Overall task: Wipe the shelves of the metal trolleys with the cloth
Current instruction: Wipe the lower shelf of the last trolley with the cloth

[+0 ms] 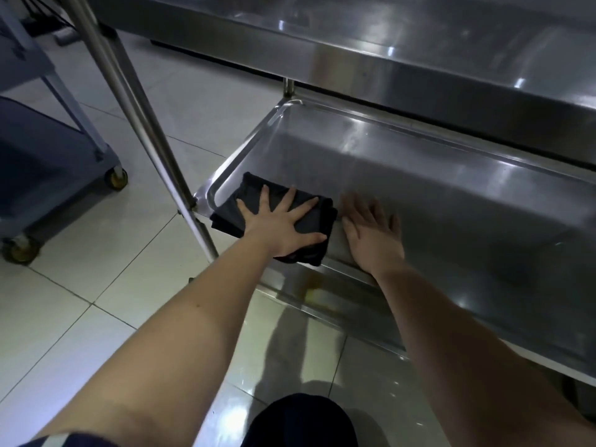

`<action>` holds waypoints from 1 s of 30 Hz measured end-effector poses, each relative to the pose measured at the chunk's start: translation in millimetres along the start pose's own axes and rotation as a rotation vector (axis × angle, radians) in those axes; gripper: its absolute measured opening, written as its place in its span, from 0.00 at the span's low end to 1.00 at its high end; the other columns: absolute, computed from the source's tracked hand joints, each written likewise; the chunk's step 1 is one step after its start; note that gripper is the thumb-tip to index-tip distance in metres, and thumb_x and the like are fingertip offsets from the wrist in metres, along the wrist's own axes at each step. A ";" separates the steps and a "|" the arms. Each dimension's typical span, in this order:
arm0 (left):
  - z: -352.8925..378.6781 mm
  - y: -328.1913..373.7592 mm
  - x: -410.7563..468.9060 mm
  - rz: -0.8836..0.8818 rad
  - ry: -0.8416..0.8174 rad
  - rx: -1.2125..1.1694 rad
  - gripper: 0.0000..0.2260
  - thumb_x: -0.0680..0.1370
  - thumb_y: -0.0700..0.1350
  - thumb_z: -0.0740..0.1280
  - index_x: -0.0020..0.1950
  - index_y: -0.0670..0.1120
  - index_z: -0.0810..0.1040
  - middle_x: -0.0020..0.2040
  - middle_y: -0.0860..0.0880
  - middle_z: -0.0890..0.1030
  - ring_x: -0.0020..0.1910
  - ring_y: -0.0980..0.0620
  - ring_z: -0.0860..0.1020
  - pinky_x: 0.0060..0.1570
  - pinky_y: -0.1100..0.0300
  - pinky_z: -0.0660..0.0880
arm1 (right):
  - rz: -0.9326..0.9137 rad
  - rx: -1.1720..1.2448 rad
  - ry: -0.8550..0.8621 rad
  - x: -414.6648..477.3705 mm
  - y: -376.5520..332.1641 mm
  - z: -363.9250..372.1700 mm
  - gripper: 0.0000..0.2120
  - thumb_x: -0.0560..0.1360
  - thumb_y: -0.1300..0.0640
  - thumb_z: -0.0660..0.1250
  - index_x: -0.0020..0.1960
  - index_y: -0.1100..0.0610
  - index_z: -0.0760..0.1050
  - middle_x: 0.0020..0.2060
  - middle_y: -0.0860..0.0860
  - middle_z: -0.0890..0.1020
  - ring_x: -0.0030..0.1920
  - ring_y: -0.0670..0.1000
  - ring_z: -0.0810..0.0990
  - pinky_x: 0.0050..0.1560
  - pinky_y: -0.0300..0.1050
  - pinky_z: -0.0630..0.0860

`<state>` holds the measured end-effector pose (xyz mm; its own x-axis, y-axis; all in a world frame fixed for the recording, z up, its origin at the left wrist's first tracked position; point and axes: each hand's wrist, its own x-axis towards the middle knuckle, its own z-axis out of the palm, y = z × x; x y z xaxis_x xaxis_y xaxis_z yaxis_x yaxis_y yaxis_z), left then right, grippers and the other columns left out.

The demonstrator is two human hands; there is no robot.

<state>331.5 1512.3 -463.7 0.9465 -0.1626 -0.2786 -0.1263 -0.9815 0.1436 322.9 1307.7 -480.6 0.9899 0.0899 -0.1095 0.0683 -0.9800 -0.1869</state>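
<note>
A folded black cloth (309, 225) lies in the near left corner of the metal trolley's lower shelf (435, 188). My left hand (280, 225) presses flat on the cloth with fingers spread. Just right of the cloth, my right hand (372, 235) rests flat on the bare steel shelf, fingers straight and slightly blurred. The trolley's upper shelf (419, 43) overhangs the far part of the lower one.
A slanted steel trolley post (142, 124) runs down past the cloth's left side. A grey plastic cart on castors (48, 162) stands at the left on the tiled floor (106, 269). My dark-clothed knee (300, 421) is at the bottom centre.
</note>
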 end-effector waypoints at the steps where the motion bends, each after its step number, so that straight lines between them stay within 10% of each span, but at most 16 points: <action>1: -4.2 -13.4 3.7 -0.020 -0.011 -0.006 0.36 0.70 0.79 0.49 0.74 0.74 0.40 0.80 0.59 0.38 0.78 0.37 0.34 0.65 0.22 0.35 | -0.006 -0.017 -0.013 -0.3 0.2 -0.5 0.24 0.84 0.44 0.42 0.79 0.39 0.43 0.80 0.40 0.45 0.80 0.52 0.42 0.76 0.63 0.42; 30: -27.8 -38.1 82.6 0.058 0.014 0.107 0.38 0.69 0.80 0.47 0.75 0.72 0.37 0.81 0.53 0.37 0.78 0.35 0.36 0.65 0.21 0.37 | 0.025 -0.076 0.007 -1.0 -1.2 9.6 0.25 0.82 0.38 0.45 0.78 0.35 0.47 0.80 0.40 0.48 0.79 0.56 0.45 0.76 0.61 0.41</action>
<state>422.7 1539.0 -465.8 0.9407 -0.2188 -0.2591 -0.2112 -0.9758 0.0570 320.7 1310.6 -489.6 0.9923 0.0639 -0.1061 0.0523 -0.9926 -0.1092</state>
